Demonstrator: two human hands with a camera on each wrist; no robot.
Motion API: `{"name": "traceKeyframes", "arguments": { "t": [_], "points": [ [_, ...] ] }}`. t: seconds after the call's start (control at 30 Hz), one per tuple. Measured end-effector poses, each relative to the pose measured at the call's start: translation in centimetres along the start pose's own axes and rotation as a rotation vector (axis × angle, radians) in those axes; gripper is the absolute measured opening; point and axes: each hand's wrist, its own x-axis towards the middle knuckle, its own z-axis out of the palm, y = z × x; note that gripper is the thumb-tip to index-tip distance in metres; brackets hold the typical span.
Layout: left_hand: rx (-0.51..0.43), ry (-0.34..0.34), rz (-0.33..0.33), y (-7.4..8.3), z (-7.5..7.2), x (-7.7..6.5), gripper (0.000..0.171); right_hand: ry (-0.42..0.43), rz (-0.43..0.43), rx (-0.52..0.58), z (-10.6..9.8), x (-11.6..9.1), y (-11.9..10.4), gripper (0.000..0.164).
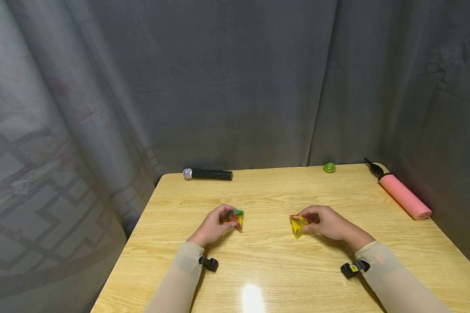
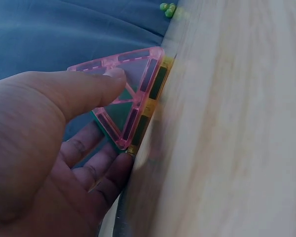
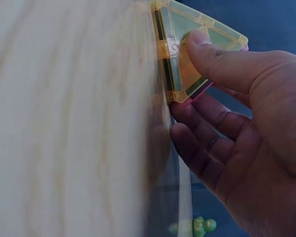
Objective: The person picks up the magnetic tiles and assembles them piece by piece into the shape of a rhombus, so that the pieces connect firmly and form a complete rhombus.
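Note:
My left hand (image 1: 214,225) pinches a small pyramid of see-through triangular magnetic tiles (image 1: 237,220), with red, green and yellow faces. In the left wrist view the thumb presses its pinkish-red tile (image 2: 147,81), the yellow one standing along the tabletop side and the green one behind. To the right, my right hand (image 1: 330,222) pinches a second such pyramid (image 1: 297,224), mostly yellow with some red. Its yellow tile (image 3: 219,34) lies under the thumb in the right wrist view, and a red edge shows below. A gap of bare wood separates the two pyramids.
On the wooden table (image 1: 262,256), a black microphone (image 1: 211,174) lies at the back left. A small green toy (image 1: 329,168) sits at the back edge, and a pink hand pump (image 1: 405,196) along the right edge. Grey curtains (image 1: 227,87) hang behind and at both sides.

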Motion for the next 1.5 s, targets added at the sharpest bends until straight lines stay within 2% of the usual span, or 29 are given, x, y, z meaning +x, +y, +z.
{"name": "traceKeyframes", "arguments": {
  "t": [0.6, 0.77, 1.13, 1.3, 1.5],
  "points": [
    [0.031, -0.010, -0.003, 0.7, 1.3, 0.1, 0.033, -0.063, -0.056, -0.013, 0.2, 1.2, -1.0, 0.033],
    [0.061, 0.004, 0.024, 0.9, 1.9, 0.2, 0.033, -0.079, -0.067, -0.006, 0.4, 1.6, -1.2, 0.032],
    [0.079, 0.018, 0.034, 1.6, 3.0, 0.4, 0.035, -0.073, -0.054, -0.037, 0.9, 2.6, -1.1, 0.034],
    [0.090, 0.026, 0.058, 1.8, 3.5, 0.5, 0.035, -0.071, -0.084, -0.031, 1.2, 2.9, -1.4, 0.034],
    [0.074, 0.029, 0.047, 1.7, 3.9, 0.6, 0.035, -0.087, -0.088, -0.024, 1.5, 3.4, -1.6, 0.037]
  ]
}}
